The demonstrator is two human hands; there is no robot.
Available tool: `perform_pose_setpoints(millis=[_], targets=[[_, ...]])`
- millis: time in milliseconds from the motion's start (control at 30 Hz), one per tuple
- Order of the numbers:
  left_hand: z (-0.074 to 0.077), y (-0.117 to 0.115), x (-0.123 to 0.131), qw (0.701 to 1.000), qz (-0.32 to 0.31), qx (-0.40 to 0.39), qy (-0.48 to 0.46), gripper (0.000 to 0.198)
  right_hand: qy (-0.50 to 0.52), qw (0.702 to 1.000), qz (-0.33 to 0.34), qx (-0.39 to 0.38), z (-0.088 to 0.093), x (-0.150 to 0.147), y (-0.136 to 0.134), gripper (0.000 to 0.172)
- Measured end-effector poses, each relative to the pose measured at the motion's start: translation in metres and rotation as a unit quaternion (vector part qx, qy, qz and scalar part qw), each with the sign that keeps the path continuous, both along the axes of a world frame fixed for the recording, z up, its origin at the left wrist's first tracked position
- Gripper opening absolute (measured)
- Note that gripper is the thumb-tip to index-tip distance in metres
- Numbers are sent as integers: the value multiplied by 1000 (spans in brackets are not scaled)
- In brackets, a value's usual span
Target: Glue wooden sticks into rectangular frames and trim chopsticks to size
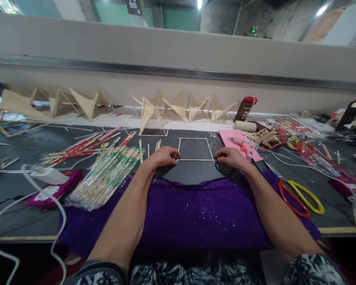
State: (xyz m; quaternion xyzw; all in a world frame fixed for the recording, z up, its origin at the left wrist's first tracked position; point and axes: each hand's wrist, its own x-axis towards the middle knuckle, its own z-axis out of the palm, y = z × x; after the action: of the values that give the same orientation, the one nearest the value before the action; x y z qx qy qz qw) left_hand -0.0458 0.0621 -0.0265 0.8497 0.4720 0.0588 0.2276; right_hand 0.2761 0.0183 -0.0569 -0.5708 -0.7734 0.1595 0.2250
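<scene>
A four-sided frame of thin wooden sticks [195, 160] lies flat on the dark tabletop between my hands. At its near left corner, my left hand [167, 156] has its fingers curled and pinched at the stick's end. My right hand [230, 157] is at the near right corner, thumb and fingertips brought together around the other end; the exact contact is too small to see clearly. A few loose sticks [158, 145] lie just beyond my left hand. A purple cloth [195, 213], speckled with small scraps, covers the table's near edge under my forearms.
Plastic-wrapped chopsticks [106, 174] and a magenta box with a white plug [49, 192] lie left. Stick models [150, 113] line the back. Rightward are a pink foam sheet [225, 136], a red-capped bottle [245, 109], and scissors with red and yellow handles [310, 196].
</scene>
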Motion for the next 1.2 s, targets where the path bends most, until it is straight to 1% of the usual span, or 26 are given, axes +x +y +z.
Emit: perform_pose_setpoints(millis=[200, 300, 400, 500, 700, 800, 1000, 1200], targets=[[-4, 2, 3, 1000, -4, -5, -6, 32, 44, 997, 61, -9, -4, -3, 0, 27], [-5, 2, 3, 1000, 5, -13, -16, 30, 34, 995, 90, -1, -1, -6, -1, 25], [-5, 1, 3, 1000, 14, -15, -22, 30, 8, 994, 105, 17, 4, -8, -2, 21], [-4, 1, 4, 1000, 19, -13, -16, 30, -35, 994, 102, 31, 8, -12, -4, 21], [-3, 0, 4, 1000, 25, -5, -7, 30, -104, 991, 81, 31, 12, -18, -7, 19], [-2, -1, 5, 1000, 26, -5, -7, 30, -119, 989, 81, 29, 13, -19, -7, 18], [-1, -2, 6, 999, 30, -5, -14, 28, -126, 988, 78, 30, 14, -21, -9, 23], [-3, -1, 6, 1000, 14, 22, -5, 27, -144, 987, 67, 21, 16, -24, -11, 23]])
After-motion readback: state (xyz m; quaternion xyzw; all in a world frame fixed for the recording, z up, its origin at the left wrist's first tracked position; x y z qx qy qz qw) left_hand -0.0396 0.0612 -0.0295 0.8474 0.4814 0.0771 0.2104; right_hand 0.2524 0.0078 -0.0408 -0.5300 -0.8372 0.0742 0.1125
